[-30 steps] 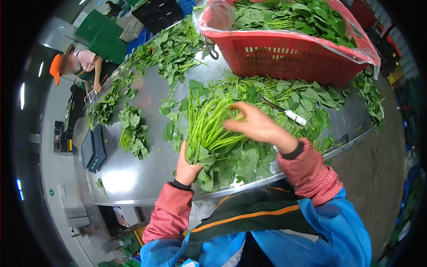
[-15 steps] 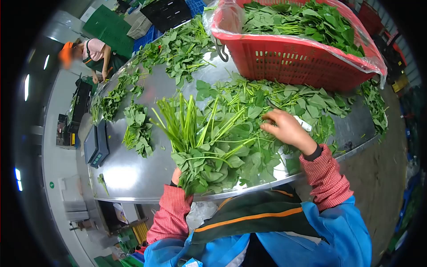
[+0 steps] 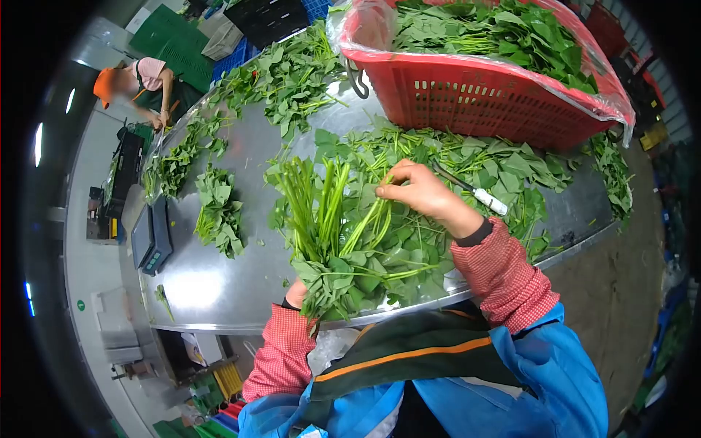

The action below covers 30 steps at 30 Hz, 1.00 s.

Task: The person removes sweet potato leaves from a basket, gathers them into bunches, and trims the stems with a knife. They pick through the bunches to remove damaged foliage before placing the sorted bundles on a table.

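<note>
A bunch of leafy greens stands stems-up at the table's near edge, with my left hand closed around its leafy lower part; leaves hide most of those fingers. To the right of the bunch, my right hand pinches several loose green stems between thumb and fingers. Just beyond that hand lies a tool with a white handle and a dark, curved end, resting on loose greens and partly covered by them.
A red crate lined with clear plastic holds more greens at the back right. A small bundle lies on the metal table, near a digital scale. Across the table at the far left, a person in an orange cap works.
My right hand has moved left toward the bunch and now pinches stems. The white-handled tool shows more fully. My left hand keeps its hold on the bunch.
</note>
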Tool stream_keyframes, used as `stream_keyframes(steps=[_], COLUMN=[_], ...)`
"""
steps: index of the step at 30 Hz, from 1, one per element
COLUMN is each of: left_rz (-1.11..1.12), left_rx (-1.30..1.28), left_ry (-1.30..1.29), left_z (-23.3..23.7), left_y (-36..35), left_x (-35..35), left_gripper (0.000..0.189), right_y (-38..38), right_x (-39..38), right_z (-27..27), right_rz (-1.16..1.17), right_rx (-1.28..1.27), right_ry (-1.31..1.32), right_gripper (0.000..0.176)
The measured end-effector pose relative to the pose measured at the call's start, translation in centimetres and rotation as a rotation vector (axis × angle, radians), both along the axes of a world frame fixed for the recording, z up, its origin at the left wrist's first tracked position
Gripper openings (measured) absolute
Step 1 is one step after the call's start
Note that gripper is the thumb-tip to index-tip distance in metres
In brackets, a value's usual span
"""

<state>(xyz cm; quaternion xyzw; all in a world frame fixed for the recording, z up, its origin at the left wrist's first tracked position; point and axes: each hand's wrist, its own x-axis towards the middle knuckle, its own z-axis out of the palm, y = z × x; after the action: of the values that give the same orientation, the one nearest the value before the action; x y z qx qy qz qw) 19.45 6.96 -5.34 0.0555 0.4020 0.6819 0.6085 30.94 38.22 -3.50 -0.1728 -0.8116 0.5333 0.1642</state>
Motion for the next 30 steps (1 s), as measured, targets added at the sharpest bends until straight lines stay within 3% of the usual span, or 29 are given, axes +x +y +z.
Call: stream_keyframes(steps=[2, 6, 8, 10, 12, 13, 14, 16, 18, 20, 21, 25, 28, 29, 30], left_rz=[0.02, 0.048, 0.088, 0.126, 0.215, 0.237, 0.289, 0.395, 0.375, 0.399, 0.304, 0.302, 0.355, 0.364, 0.372], left_rx=[-0.04, -0.106, -0.17, -0.069, -0.025, -0.122, -0.08, 0.002, 0.054, 0.005, 0.069, 0.05, 0.004, 0.018, 0.033], left_ry=[-0.046, -0.171, -0.093, -0.152, -0.152, -0.18, -0.159, -0.117, -0.15, -0.143, -0.16, -0.182, -0.175, -0.206, -0.237], left_z=[-0.3, -0.8, -0.8, -1.8, -2.7, -4.6, -6.1, -1.3, -2.5, -0.8, -2.4, -1.5, -1.5, -3.3, -4.6], left_y=[-0.7, -2.1, -3.2, -4.3, -5.3, -5.4, -6.4, -2.9, -3.1, -1.5, -2.5, -1.2, -0.9, -2.3, -3.4], left_x=[0.0, -1.1, -1.2, -1.9, -2.0, -2.9, -3.2, -1.5, -2.1, -1.3, -2.1, -1.4, -1.3, -1.9, -2.4], left_gripper=[0.039, 0.038, 0.039, 0.039, 0.039, 0.039, 0.04, 0.043, 0.041, 0.045, 0.039, 0.04, 0.043, 0.043, 0.043], right_y=[0.3, 1.8, 3.6, 5.8, 7.0, 5.8, 4.6, 1.9, -0.6, -2.1, -2.7, -3.9, -4.2, -3.8, -3.4], right_x=[0.6, 3.6, 4.9, 6.2, 8.0, 8.1, 8.5, 8.5, 7.8, 6.6, 6.0, 4.2, 4.3, 4.2, 4.4], right_z=[0.9, 3.5, 4.1, 5.5, 4.3, 3.6, 3.5, 1.8, 1.8, 1.7, 1.6, 1.1, 1.6, 1.0, 1.3], right_rz=[0.158, 0.427, 0.356, 0.102, -0.251, -0.213, 0.003, 0.247, 0.337, 0.252, 0.206, 0.182, -0.021, -0.177, -0.304], right_rx=[-0.334, 0.148, 0.461, 0.532, 1.167, 1.199, 0.979, 0.513, 0.015, -0.248, -0.38, 0.033, 0.089, 0.265, 0.086], right_ry=[-0.083, -0.202, -0.002, -0.121, -0.28, -0.391, -0.439, -0.181, -0.207, -0.198, -0.193, -0.087, -0.011, 0.139, 0.146], right_gripper=[0.041, 0.03, 0.019, 0.013, 0.011, 0.017, 0.034, 0.054, 0.06, 0.052, 0.048, 0.02, 0.021, 0.016, 0.016])
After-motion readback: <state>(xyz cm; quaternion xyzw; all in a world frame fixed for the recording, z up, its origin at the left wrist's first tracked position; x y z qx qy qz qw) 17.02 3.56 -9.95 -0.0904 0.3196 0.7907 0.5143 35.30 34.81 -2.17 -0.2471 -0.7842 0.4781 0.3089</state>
